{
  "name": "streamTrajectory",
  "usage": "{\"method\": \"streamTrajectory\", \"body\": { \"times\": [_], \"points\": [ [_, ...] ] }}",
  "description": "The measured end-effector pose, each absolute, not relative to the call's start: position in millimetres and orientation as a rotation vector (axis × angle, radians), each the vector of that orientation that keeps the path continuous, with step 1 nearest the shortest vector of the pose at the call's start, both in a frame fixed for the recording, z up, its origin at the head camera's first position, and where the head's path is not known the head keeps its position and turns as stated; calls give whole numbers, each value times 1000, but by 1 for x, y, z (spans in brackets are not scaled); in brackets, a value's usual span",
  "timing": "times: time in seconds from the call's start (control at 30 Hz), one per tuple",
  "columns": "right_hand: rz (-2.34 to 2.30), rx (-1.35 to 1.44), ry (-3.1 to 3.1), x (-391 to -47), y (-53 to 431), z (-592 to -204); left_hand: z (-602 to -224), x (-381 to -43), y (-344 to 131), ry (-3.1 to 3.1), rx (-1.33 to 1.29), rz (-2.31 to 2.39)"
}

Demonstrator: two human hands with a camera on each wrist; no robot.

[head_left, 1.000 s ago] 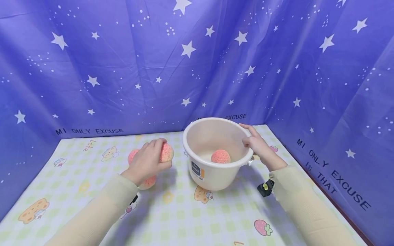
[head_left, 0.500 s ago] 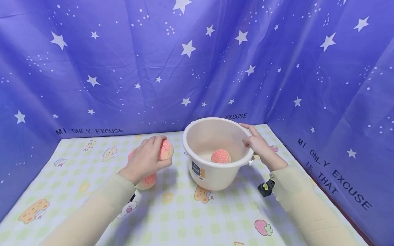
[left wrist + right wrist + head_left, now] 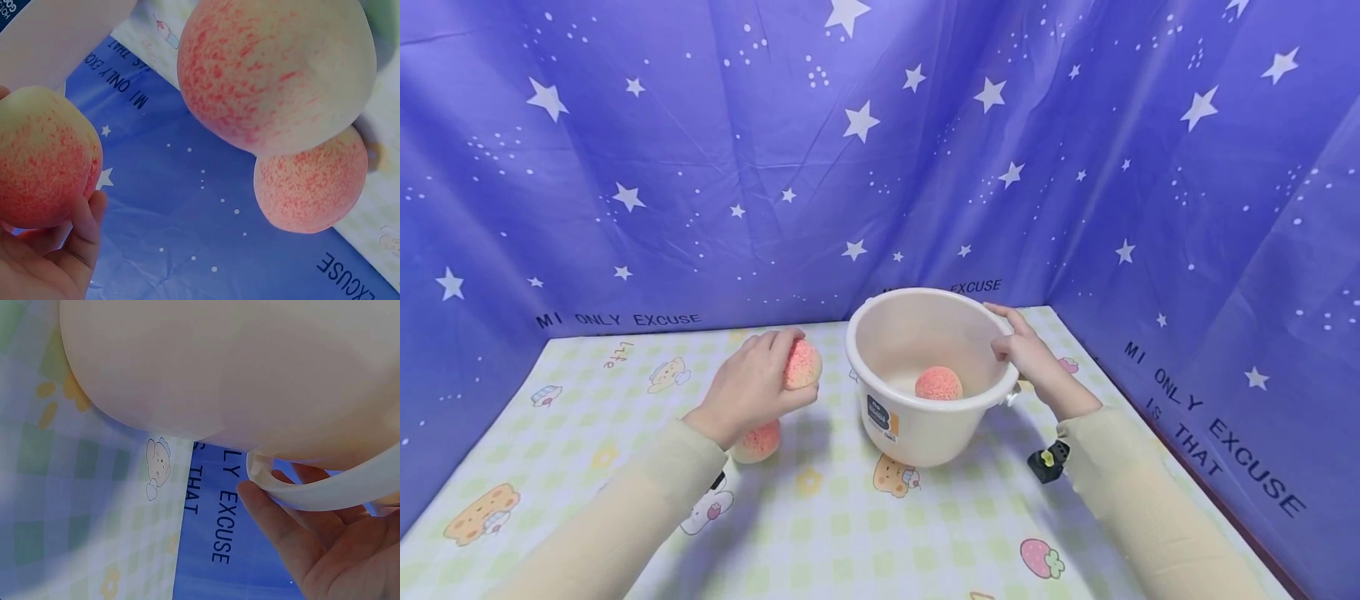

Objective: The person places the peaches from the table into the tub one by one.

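My left hand (image 3: pixel 737 390) grips a pink-and-cream peach (image 3: pixel 803 365) to the left of the white bucket (image 3: pixel 917 437). Below that hand a second peach (image 3: pixel 758 442) rests on the table. The left wrist view shows two peaches, a near one (image 3: pixel 275 75) overlapping a farther one (image 3: pixel 312 184), beside the held one; in the head view my hand hides one of them. Another peach (image 3: pixel 938 383) lies inside the bucket. At the bucket's right rim, my right hand (image 3: pixel 1030 358) grips the edge, thumb over the inside. The white bucket handle (image 3: pixel 337 490) passes in front of its fingers in the right wrist view.
A checked cloth with cartoon prints (image 3: pixel 820 525) covers the table. Blue star-patterned curtains (image 3: pixel 775 150) hang along its back and right side. Black wrist gear (image 3: pixel 1048 461) shows below the right sleeve.
My left hand has shifted slightly left with its peach, covering the peach behind it in the head view. The right hand and bucket have stayed in place.
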State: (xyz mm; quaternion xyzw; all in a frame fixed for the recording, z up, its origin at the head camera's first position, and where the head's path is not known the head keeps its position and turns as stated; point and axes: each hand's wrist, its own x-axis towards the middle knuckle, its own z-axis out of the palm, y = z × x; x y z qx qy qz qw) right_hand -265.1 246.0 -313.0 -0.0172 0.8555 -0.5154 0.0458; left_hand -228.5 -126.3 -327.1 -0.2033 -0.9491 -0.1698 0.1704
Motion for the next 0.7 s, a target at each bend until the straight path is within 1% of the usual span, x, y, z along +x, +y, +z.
{"method": "streamTrajectory", "body": {
  "times": [0.7],
  "points": [
    [-1569,-63,2626,-264,246,-313,-313,-229,-129,-2680,-607,-415]
  ]
}}
